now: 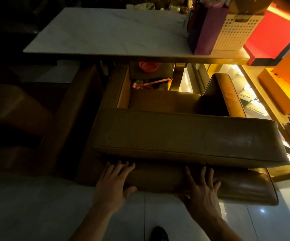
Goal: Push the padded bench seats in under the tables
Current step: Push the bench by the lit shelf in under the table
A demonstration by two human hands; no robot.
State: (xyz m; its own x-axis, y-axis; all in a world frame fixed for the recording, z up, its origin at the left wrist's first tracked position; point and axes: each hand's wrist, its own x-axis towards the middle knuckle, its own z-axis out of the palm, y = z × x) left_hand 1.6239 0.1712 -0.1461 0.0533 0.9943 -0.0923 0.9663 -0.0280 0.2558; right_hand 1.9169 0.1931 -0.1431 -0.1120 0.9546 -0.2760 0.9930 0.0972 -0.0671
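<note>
Your left hand (113,180) and right hand (200,186) press flat, fingers spread, on the brown padded bench seat (189,136); box lettering is unreadable.

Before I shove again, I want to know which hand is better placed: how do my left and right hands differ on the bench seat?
The left hand lies at the padded bench seat's left corner, fingers tucked under the upper cushion; the right hand sits nearer the middle. The left thumb points right, the right thumb hooks the lower edge. Both rest flat, fingers spread.

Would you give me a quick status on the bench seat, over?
Left hand and right hand flat, open against padded bench seat back. Front partly under table. Nothing visibly blocking.
</note>
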